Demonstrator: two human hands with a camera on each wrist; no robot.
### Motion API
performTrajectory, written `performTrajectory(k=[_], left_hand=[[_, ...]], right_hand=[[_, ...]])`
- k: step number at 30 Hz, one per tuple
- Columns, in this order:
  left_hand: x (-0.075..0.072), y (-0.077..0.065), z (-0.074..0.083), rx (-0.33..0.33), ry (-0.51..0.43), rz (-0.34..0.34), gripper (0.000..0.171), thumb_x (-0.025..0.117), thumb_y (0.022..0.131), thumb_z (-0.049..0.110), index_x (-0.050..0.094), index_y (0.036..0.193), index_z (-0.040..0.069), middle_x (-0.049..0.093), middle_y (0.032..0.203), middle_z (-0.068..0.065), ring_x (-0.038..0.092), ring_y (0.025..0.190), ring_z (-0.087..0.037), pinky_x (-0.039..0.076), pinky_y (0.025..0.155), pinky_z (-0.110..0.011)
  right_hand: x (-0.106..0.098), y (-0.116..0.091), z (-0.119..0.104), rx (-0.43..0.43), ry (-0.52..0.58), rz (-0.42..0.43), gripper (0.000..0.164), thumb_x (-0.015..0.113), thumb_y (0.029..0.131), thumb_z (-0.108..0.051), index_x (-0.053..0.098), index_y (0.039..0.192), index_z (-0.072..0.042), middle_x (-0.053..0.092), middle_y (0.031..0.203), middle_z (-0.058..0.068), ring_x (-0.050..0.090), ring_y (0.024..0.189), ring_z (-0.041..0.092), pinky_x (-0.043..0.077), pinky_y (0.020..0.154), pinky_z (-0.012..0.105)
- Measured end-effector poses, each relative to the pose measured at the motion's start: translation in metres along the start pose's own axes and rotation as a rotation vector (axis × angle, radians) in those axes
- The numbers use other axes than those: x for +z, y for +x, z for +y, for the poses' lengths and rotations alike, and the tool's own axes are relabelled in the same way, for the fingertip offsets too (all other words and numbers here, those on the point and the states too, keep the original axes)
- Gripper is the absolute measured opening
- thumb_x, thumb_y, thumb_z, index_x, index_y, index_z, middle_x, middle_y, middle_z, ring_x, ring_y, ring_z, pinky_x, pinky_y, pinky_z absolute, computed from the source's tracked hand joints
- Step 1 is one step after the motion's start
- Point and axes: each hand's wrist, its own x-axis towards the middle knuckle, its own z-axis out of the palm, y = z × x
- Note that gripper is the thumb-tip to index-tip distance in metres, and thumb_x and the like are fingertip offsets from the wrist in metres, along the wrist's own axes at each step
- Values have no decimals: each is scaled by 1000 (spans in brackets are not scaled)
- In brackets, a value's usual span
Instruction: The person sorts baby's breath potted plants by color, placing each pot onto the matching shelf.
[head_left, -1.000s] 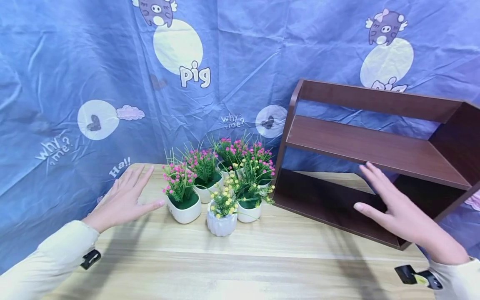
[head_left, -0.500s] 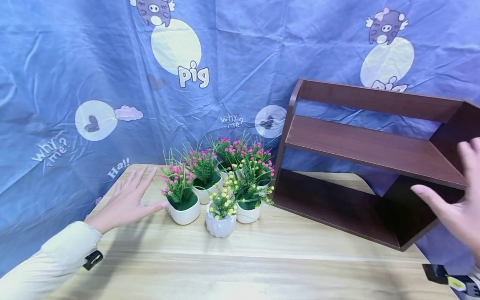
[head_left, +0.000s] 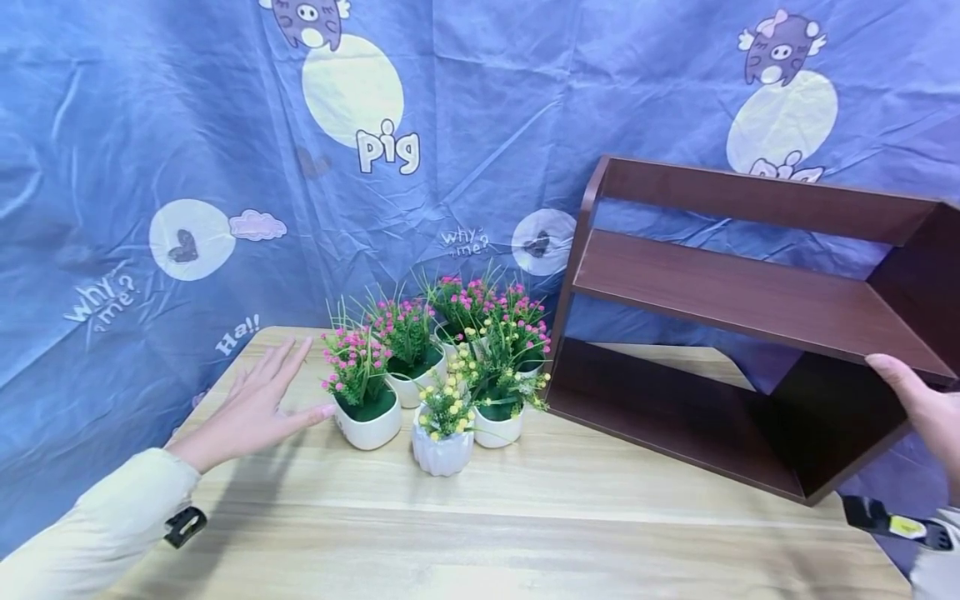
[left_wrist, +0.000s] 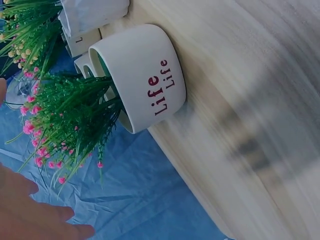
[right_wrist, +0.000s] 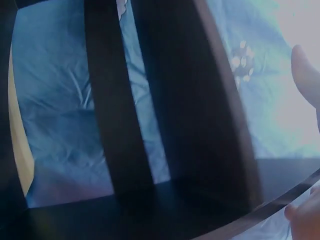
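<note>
My left hand has its fingers spread, and the thumb tip is close to the leftmost potted plant. That plant has pink flowers, grassy leaves and a white pot lettered "Life". My right hand, cut off by the frame edge, is at the right side of a dark brown two-tier shelf. In the right wrist view the straight thumb and a fingertip stand wide apart, with the shelf's side panel edge between them. Most of that hand's fingers are hidden.
Several more potted plants cluster at the back: pink ones and yellow ones, one in a fluted white pot. All stand on a light wooden table. A blue printed curtain hangs behind. The shelf's left end is close to the plants.
My right hand has moved right from in front of the shelf to its right side panel. The left hand has barely moved; the plants stay put.
</note>
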Motion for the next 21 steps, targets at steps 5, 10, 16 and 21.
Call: performTrajectory(k=[5, 10, 16, 21], left_hand=[[1, -1, 3, 33, -19, 1, 103, 64, 85, 55, -1, 155, 18, 2, 157, -28, 4, 141, -51, 5, 106, -72], [4, -2, 8, 44, -43, 20, 105, 68, 82, 54, 1, 155, 19, 2, 157, -25, 7, 141, -50, 9, 106, -72], [12, -3, 14, 50, -98, 68, 105, 72, 81, 50, 4, 156, 22, 4, 159, -22, 10, 141, -49, 16, 104, -72], [17, -9, 24, 27, -125, 142, 106, 76, 79, 46, 6, 155, 25, 1, 160, -17, 6, 143, -46, 16, 102, -74]], right_hand=[[7, -2, 10, 14, 74, 46, 75, 79, 75, -27, 45, 142, -25, 47, 143, -6, 40, 126, -2, 25, 109, 14], [12, -3, 18, 89, 67, 46, 76, 77, 78, -30, 39, 144, -25, 42, 147, -5, 35, 132, 1, 20, 113, 17], [14, -6, 23, 109, 12, 50, 79, 76, 79, -31, 35, 146, -26, 38, 150, -5, 31, 137, 4, 18, 114, 20], [15, -7, 15, 184, -33, 45, 79, 74, 80, -31, 32, 147, -28, 35, 151, -5, 29, 138, 5, 17, 115, 20]])
